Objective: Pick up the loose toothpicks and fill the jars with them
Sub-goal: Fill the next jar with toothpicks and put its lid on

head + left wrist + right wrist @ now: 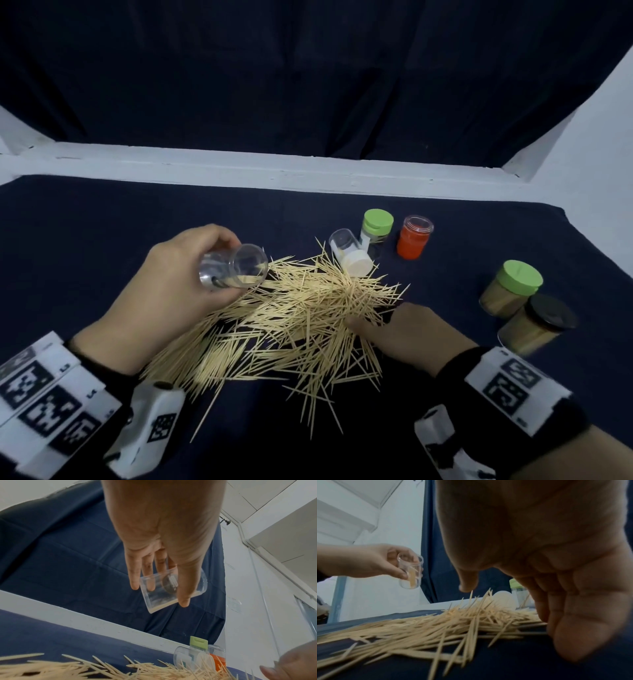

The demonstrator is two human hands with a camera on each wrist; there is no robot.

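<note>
Clear plastic jar (234, 270) tilted, mouth toward the pile, a few toothpicks inside, grasped in our left hand (164, 294) above the cloth | Our right hand (404, 329) palm-down, fingers reaching into the toothpick pile (294, 308); grasp: we cannot tell | Pile on the dark blue cloth (102, 219) between both hands.

Loose toothpicks (294, 318) heaped in a wide pale pile on dark cloth. Clear jar (234, 269) held tilted above the pile's left edge, a few toothpicks inside. Another clear jar (344, 244) lying tipped on the pile's far edge, white cap (358, 266) towards the heap.
</note>
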